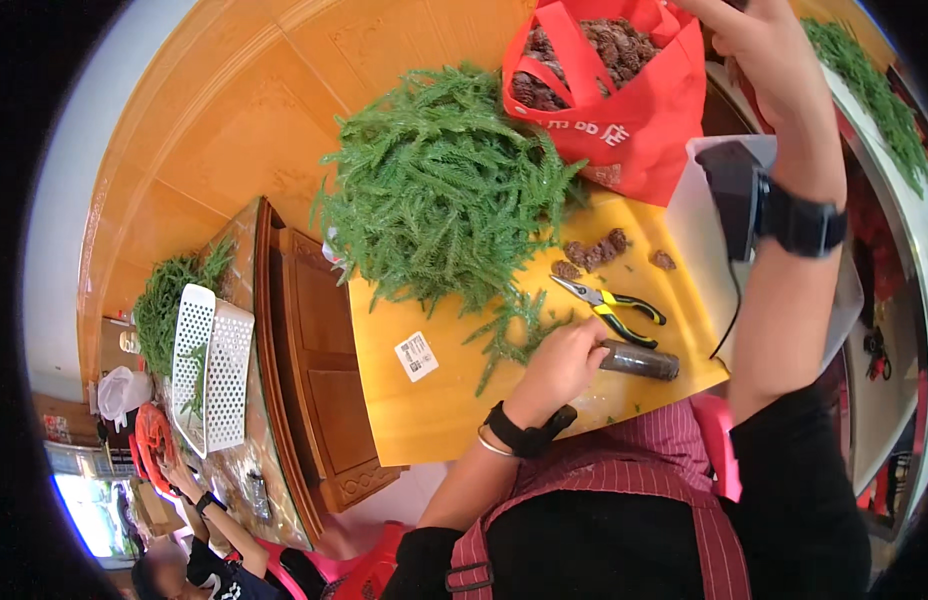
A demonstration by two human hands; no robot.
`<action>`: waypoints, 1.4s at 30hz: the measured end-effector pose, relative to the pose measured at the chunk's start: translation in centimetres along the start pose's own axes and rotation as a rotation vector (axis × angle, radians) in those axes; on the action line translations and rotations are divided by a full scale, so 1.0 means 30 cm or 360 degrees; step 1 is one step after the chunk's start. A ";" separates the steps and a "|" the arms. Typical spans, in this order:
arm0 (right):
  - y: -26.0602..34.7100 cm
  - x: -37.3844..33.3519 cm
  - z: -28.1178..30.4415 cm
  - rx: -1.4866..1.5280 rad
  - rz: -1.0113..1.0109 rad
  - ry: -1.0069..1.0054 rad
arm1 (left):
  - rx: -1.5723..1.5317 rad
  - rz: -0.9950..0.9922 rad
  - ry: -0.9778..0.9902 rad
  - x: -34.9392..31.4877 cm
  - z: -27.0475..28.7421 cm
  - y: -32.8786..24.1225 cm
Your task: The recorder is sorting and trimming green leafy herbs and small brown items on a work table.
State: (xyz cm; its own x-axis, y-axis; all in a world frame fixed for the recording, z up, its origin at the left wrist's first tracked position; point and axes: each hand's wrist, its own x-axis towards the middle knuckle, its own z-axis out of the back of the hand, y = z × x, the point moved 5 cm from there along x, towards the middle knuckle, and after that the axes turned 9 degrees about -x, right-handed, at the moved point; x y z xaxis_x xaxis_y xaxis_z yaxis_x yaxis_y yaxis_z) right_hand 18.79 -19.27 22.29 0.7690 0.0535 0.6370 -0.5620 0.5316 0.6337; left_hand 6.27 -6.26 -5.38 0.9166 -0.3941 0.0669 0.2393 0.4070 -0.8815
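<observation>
My left hand (pixel 564 368) is closed at the near edge of the yellow tabletop (pixel 454 405), beside a dark cylindrical roll (pixel 639 360). A green artificial pine sprig (pixel 512 335) lies against its far side; whatever the curled fingers hold is hidden. Raised at the top right, my right hand (pixel 749 45) is partly cut off by the picture's edge beside the red bag (pixel 649 135). Pliers (pixel 614 308) with yellow-and-black handles lie just beyond my left hand, jaws pointing left. Several brown pine cones (pixel 596 251) lie past them. Pine cones (pixel 614 55) also fill the bag.
A big heap of green sprigs (pixel 439 190) covers the table's far left. A white label (pixel 416 357) lies nearer. To the left, another table holds a white perforated basket (pixel 227 375) and more greenery (pixel 169 300); another person's hand (pixel 179 475) touches a red basket (pixel 156 448).
</observation>
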 end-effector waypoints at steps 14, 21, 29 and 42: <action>-0.380 -0.600 -0.355 -0.0652 -0.0473 0.0838 | -0.0354 0.0174 0.0026 -0.021 0.020 0.040; -0.445 -0.632 -0.372 -0.0655 -0.0274 0.0909 | -0.0408 0.0334 0.0017 -0.033 0.042 0.069; -0.400 -0.652 -0.308 -0.0545 -0.0180 0.0898 | -0.0386 0.0406 -0.0125 -0.083 0.155 0.070; -0.187 -0.729 -0.304 0.0014 -0.0021 0.1270 | -0.0629 0.0329 -0.0478 -0.126 0.306 -0.083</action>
State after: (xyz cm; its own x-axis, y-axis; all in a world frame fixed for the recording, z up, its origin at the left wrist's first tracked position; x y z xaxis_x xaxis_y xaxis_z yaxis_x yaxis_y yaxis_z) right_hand 7.91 -15.71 0.80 0.7598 0.6380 0.1248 -0.5510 0.5301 0.6445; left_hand 5.15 1.79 0.86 0.9970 -0.0621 -0.0473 -0.0417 0.0872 -0.9953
